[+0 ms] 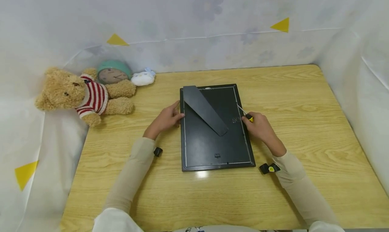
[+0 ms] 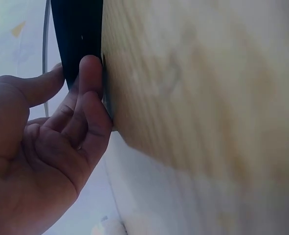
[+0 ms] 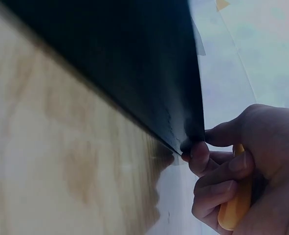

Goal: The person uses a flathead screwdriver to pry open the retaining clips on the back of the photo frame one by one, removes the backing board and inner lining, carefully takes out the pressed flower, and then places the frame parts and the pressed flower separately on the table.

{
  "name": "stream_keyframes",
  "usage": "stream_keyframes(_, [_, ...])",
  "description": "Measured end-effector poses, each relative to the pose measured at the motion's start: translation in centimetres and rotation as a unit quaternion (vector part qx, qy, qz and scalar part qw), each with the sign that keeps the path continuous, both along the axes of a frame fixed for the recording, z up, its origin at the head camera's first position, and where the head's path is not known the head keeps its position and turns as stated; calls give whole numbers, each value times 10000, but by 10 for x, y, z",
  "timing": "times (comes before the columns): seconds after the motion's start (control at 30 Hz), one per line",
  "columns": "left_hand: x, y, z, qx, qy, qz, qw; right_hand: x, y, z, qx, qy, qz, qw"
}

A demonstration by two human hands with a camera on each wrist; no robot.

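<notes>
Left to right: 1 teddy bear on its side, 1 green-rimmed clock, 1 white plush. Left hand pinches the left edge of 1 black frame, backing up, mid-desk, 1 stand leg on it. 1 yellow-handled screwdriver, tip at frame's right edge; right hand curled round its handle.
</notes>
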State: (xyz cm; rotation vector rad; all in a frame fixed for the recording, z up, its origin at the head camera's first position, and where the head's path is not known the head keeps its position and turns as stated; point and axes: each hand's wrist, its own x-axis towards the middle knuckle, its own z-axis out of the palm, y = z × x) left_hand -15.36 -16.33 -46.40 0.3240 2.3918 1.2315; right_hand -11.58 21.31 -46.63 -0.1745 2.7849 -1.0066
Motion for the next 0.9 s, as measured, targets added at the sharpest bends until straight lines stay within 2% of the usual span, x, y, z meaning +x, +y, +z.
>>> stream_keyframes(0.43, [34, 4, 0, -52, 194, -78, 9998, 23, 12, -4, -85, 113, 58, 9999])
stream_keyframes(0.67, [48, 8, -3, 30, 287, -16, 9996, 35, 14, -2, -97, 70, -23, 9999])
stream_keyframes(0.9, [62, 9, -2, 59, 205, -76, 9997, 45, 16, -1, -16, -44, 27, 10000])
